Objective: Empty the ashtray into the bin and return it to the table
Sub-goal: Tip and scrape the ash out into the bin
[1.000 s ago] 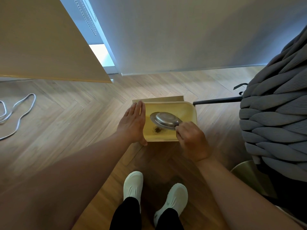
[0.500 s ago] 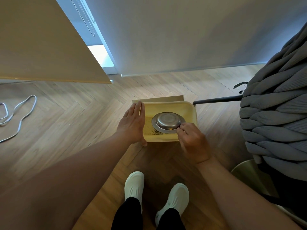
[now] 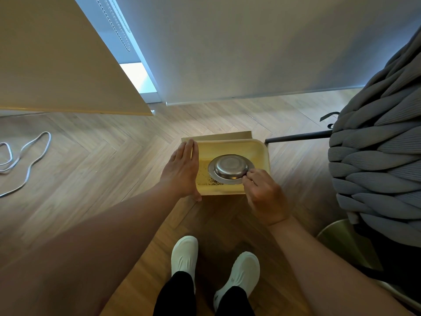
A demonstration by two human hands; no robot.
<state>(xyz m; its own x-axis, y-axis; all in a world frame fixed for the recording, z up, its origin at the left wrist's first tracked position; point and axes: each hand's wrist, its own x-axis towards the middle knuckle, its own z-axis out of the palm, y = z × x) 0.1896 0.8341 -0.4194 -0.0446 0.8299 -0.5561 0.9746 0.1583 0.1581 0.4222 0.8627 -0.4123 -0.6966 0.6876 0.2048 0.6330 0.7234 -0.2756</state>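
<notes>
Head view: the ashtray (image 3: 230,169), a round steel dish with a wide flat brim, hangs upside down over the open yellow bin (image 3: 262,153), its domed underside up. The right hand (image 3: 264,197) has its fingers (image 3: 249,175) pinched on the near brim. The left hand (image 3: 182,169) lies flat and open against the bin's left rim, holding nothing. Dark ash (image 3: 213,182) speckles the bin's floor. The ashtray looks light, stiff and smooth, likely slippery; the brim seems the best place to grip. The bin looks like matte plastic with rounded corners, standing on a herringbone wood floor (image 3: 102,160).
</notes>
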